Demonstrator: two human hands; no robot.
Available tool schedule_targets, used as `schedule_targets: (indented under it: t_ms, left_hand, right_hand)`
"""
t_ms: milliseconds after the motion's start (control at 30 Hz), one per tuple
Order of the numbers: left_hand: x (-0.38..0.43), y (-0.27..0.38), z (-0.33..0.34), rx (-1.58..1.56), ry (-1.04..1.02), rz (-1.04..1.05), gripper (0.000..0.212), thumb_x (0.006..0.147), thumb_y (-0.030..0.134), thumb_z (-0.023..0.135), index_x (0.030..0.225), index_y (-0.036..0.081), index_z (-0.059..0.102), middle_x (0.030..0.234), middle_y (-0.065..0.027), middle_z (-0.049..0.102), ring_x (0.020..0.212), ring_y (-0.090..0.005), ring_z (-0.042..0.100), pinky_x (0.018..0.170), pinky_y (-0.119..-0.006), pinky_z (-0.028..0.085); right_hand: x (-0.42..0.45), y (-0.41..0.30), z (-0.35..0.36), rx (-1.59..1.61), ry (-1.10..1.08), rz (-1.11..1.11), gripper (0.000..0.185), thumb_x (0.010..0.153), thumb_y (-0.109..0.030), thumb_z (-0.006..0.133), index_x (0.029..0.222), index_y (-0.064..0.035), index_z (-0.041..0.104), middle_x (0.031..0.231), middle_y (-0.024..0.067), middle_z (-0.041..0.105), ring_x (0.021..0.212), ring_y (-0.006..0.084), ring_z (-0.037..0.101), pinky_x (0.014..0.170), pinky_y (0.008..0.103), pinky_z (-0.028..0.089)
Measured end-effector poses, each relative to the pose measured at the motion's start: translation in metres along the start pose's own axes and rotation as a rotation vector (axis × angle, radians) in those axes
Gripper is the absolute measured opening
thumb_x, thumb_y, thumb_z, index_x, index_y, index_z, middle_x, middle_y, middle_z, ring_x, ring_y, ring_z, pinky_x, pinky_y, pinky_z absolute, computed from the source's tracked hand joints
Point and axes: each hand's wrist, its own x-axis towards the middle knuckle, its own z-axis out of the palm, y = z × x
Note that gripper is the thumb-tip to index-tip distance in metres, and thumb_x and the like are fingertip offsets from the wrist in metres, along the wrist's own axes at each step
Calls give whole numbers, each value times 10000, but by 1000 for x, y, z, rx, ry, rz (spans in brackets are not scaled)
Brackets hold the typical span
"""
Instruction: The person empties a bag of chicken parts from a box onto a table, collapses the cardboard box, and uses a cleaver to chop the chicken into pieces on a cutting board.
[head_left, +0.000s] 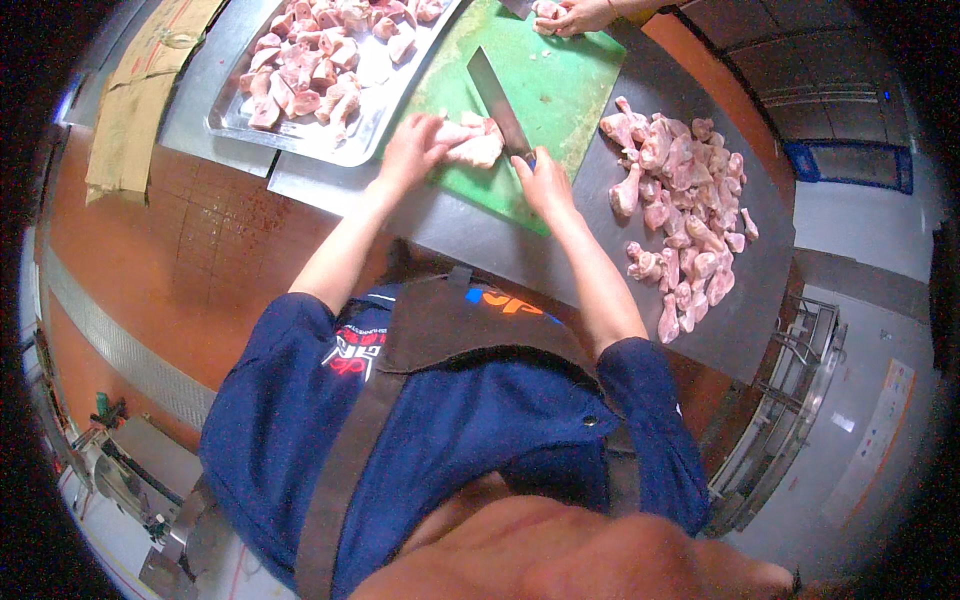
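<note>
My right hand (546, 184) grips the handle of a cleaver (498, 101), its broad blade pointing away from me over a green cutting board (562, 97). Under my left hand (412, 150), raw chicken drumsticks (476, 144) lie on the board's near left part, close to the blade; my fingers hold their left end. Whether they are one cut piece or two whole ones is hard to tell. At the left, a metal tray (341, 150) contains many chopped chicken pieces (307, 67). A heap of drumsticks (690, 187) rests on the steel table right of the board.
Across the board, another person's hand (577, 16) holds a chicken piece (550, 10) beside part of a second blade (517, 6). The steel table (600, 247) ends just before my body. Flattened cardboard (135, 97) hangs over a surface at the far left.
</note>
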Motion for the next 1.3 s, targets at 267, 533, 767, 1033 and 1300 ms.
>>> schedule_targets:
  t_ms: [267, 533, 767, 1033, 1300]
  left_hand:
    - [10, -2, 0, 95, 18, 37, 353, 702, 130, 651, 1031, 95, 528, 1036, -108, 514, 962, -307, 547, 807, -390, 465]
    - [9, 9, 6, 248, -53, 164, 409, 655, 240, 700, 1021, 133, 552, 1130, -140, 493, 1041, -348, 501, 860, -434, 442]
    - [4, 54, 41, 515, -200, 365, 441, 680, 324, 683, 1085, 189, 577, 1235, -43, 485, 1191, -285, 414, 1036, -569, 223]
    - [23, 13, 22, 551, -297, 569, 204, 793, 203, 493, 963, 152, 593, 1113, -26, 524, 1146, -214, 452, 1057, -531, 228]
    - [25, -24, -26, 623, -266, 630, 176, 763, 176, 533, 918, 126, 602, 1187, -67, 485, 1220, -249, 383, 1038, -530, 222]
  right_hand:
    - [-2, -13, -24, -5, 80, -29, 387, 844, -383, 578, 956, -18, 514, 833, 240, 629, 803, 416, 610, 683, 490, 472]
    - [-16, 36, 0, 244, 126, 204, 431, 822, -391, 586, 996, 3, 558, 919, 258, 622, 903, 409, 597, 769, 461, 468]
    - [-31, 39, -2, 114, 116, 156, 400, 830, -361, 588, 1029, -17, 542, 921, 254, 620, 904, 413, 595, 767, 470, 466]
    - [-18, 47, -13, 161, 69, 155, 430, 820, -384, 591, 1014, -2, 556, 918, 258, 620, 900, 406, 599, 788, 460, 466]
    - [-2, 57, -22, 79, 56, 154, 432, 818, -404, 582, 1018, -22, 551, 945, 246, 622, 920, 399, 596, 780, 472, 469]
